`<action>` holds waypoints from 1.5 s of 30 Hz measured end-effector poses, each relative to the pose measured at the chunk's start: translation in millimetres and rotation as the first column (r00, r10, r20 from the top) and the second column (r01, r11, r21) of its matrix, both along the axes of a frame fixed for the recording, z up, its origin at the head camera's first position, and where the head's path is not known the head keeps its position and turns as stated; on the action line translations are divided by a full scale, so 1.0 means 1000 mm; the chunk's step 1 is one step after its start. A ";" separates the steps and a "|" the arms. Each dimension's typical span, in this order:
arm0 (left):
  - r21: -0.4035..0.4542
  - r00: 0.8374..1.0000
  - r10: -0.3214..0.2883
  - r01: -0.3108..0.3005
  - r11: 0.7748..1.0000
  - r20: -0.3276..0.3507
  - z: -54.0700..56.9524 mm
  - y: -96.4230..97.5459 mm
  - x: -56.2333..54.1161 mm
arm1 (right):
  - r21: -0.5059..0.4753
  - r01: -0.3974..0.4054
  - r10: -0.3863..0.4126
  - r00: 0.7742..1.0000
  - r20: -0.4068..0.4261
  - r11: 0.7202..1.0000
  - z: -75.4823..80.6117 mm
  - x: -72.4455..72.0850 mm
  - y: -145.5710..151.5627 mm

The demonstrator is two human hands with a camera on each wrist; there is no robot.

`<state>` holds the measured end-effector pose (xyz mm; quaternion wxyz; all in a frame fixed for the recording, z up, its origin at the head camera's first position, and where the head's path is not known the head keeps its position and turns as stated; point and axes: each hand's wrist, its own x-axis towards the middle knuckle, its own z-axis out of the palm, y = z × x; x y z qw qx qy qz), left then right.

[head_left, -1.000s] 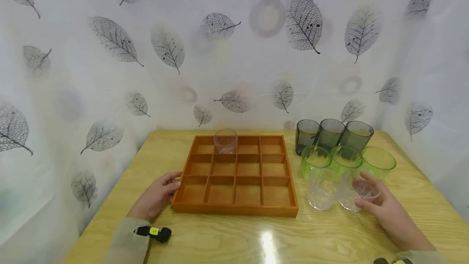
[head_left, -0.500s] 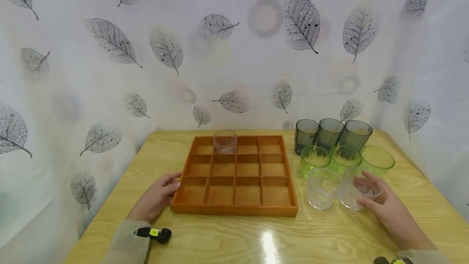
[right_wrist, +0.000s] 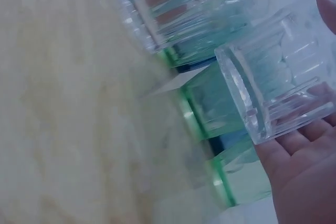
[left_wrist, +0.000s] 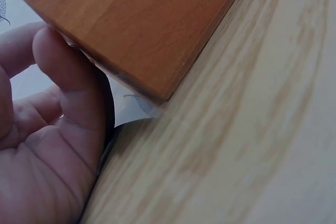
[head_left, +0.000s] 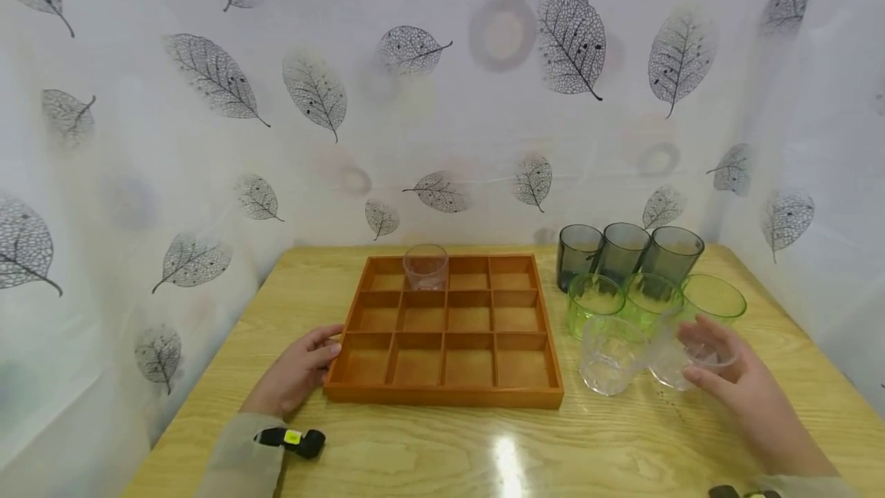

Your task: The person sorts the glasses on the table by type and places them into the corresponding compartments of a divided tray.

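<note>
My right hand (head_left: 726,367) holds a clear faceted glass (head_left: 667,366) at the front of the glass group. In the right wrist view this held glass (right_wrist: 278,77) lies between the thumb and the fingers, its thick base pointing away from the palm. Just left of it, another clear glass (head_left: 608,363) stands on the table. My left hand (head_left: 293,371) touches the left side of a brown wooden tray (head_left: 442,396) divided into compartments. In the left wrist view, the thumb (left_wrist: 58,56) is right at the tray's lower edge.
Behind the clear glasses is a row of three green glasses (head_left: 594,310), with three dark grey glasses (head_left: 579,256) farther back. One clear glass (head_left: 425,271) sits in the tray's back row. A leaf-patterned curtain (head_left: 442,98) hangs behind the wooden table (head_left: 415,452).
My right hand has shifted slightly to the right with the clear glass, widening the space from the clear glass beside it. The left hand and tray stay in place.
</note>
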<state>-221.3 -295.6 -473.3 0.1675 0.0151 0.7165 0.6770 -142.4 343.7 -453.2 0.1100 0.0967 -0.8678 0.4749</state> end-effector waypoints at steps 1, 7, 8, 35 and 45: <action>0.000 1.000 -0.001 0.001 1.000 0.000 0.000 0.000 0.000 | -0.005 0.006 -0.006 1.000 0.000 1.000 0.003 0.000 0.001; 0.005 1.000 0.009 -0.009 1.000 0.005 0.001 0.002 0.001 | -0.023 0.044 -0.043 0.999 0.028 0.999 0.028 0.003 0.010; 0.006 1.000 0.010 -0.010 1.000 0.004 0.001 0.002 0.001 | -0.016 0.048 -0.048 0.999 0.027 0.999 0.031 0.003 0.010; 0.016 1.000 0.000 0.000 1.000 0.006 0.001 0.000 0.001 | -0.096 -0.085 0.086 0.996 0.010 0.992 0.082 -0.018 -0.050; 0.015 1.000 -0.001 0.001 1.000 0.003 0.001 -0.001 0.001 | -0.102 -0.099 0.101 0.995 0.014 0.990 0.089 -0.023 -0.070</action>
